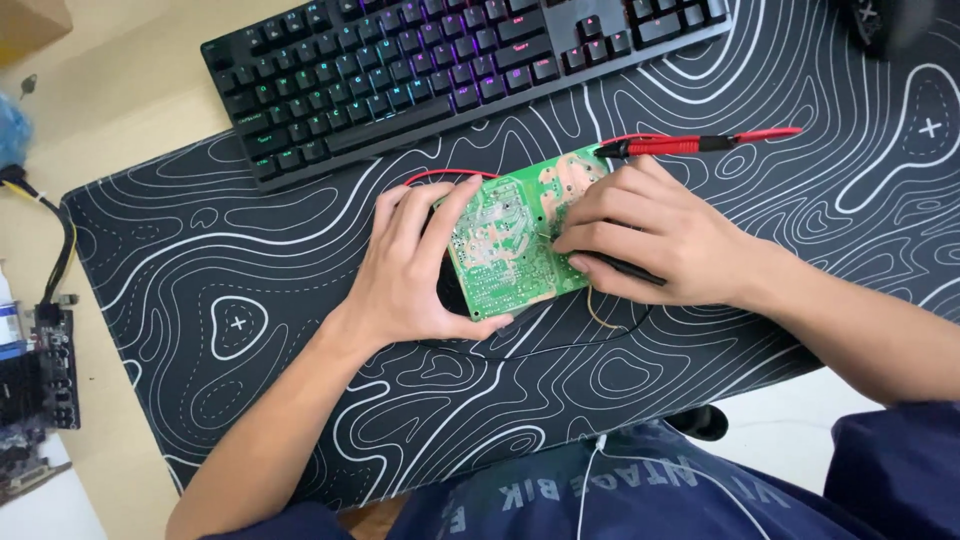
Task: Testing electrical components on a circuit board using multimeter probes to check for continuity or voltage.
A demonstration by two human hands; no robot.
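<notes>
Dark blue clothing [640, 490] is filling the bottom edge of the frame, nearest the camera, with a thin white cord [590, 480] running down it. Just above, both forearms are reaching up onto a black desk mat with white contour lines [250, 300] covering the counter.

Left hand [415, 270] is gripping the left edge of a green circuit board [510, 235] at frame centre, fingers spread across the solder side and thumb hooking under the lower edge; hand is half open, curling around the board. Right hand [640, 240] is closing in a narrow pinch on a black probe [620, 268], tip pressing onto the board near its middle. Most of the black probe is being hidden under the fingers.

Red probe [690, 144] is lying on the mat just above the right hand, long axis running left to right, tip pointing left toward the board's upper corner. Red wire [445, 175] is looping out from behind the left hand; black wire [560, 345] is curving below the board.

Board is sitting tilted, long axis running from lower left to upper right, solder side up; component side not visible.

Backlit keyboard [450, 60] is lying across the upper part of the frame, its top cut off. Another dark circuit board [40, 370] at the left edge is partly cut off and hard to make out.
</notes>
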